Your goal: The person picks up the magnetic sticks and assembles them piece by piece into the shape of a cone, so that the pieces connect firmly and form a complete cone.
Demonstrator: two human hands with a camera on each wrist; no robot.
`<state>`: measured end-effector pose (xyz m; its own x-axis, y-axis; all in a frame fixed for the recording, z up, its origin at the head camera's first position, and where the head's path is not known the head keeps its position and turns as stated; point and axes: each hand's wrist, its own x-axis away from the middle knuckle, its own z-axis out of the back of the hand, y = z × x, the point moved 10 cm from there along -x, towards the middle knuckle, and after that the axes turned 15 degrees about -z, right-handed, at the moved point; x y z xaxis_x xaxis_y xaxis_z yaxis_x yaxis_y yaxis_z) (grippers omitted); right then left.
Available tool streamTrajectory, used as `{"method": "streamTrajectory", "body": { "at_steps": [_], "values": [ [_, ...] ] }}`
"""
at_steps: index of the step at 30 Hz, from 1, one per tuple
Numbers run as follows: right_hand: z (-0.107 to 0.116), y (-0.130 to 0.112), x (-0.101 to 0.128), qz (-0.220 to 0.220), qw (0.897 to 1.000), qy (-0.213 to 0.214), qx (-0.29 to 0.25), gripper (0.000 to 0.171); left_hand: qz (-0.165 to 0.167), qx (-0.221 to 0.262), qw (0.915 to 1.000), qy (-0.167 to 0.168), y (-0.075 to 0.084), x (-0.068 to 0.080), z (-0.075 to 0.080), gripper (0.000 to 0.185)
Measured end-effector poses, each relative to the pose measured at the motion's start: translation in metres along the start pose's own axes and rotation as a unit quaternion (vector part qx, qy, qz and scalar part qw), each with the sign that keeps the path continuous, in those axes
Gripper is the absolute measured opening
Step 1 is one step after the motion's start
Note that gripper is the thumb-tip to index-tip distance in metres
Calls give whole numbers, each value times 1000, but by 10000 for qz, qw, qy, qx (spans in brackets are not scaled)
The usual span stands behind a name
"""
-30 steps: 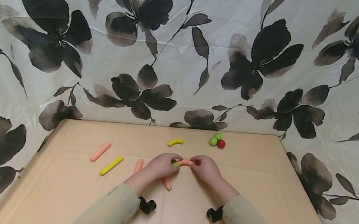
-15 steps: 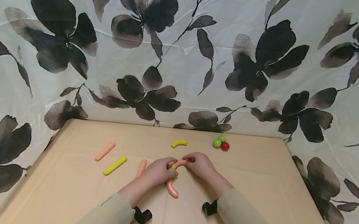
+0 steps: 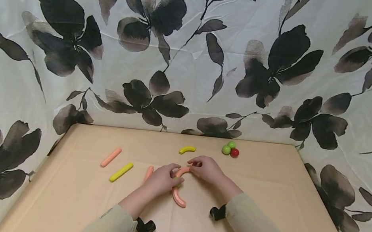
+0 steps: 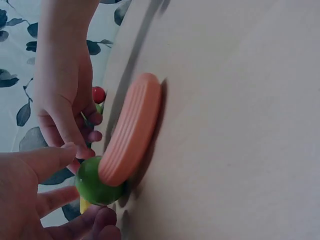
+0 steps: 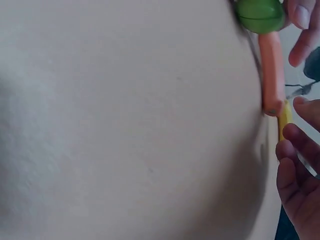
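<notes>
— Both hands are drifting a little toward the far side of the table [image 3: 263,224] compared with a second ago, and the two orange curves are now sitting as one C, where the lower curve [image 3: 178,198] was only half showing under the left hand before.

— So the pieces are coming together?

— Seemingly. The left hand [image 3: 162,180] is curling thumb and fingers around the green ball [image 4: 94,182] at the joint, and the right hand [image 3: 206,168] is pinching the far end of the upper curve [image 3: 183,170].

— Is the ball actually seated?

— Probably; in the left wrist view it is touching the curve's end, but the contact itself is hidden.

— Any containers?

— None are showing. Loose pieces are lying on the bare table: an orange stick [image 3: 111,157], a yellow stick [image 3: 121,172], another orange stick [image 3: 147,173] beside the left hand, a yellow curve [image 3: 187,149], and three balls [image 3: 230,150] clustered near the far edge.
</notes>
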<state>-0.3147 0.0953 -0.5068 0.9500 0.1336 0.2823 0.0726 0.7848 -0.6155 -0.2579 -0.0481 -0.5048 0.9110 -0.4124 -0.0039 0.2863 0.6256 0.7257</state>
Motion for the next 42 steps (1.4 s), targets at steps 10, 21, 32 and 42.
{"method": "streamTrajectory", "body": {
  "at_steps": [10,21,32,42],
  "values": [
    [23,6,-4,46,9992,389,-7,24,91,-111,9997,215,-4,-11,7,47],
    [83,35,-5,-104,9921,1246,34,33,102,-389,9991,138,-8,-29,2,41],
    [120,65,-18,17,9833,1627,811,41,-19,-455,9989,72,-8,-38,-4,33],
    [114,75,-31,115,9709,1711,1671,42,-31,-477,9989,3,-6,-45,-11,32]
  ]
}}
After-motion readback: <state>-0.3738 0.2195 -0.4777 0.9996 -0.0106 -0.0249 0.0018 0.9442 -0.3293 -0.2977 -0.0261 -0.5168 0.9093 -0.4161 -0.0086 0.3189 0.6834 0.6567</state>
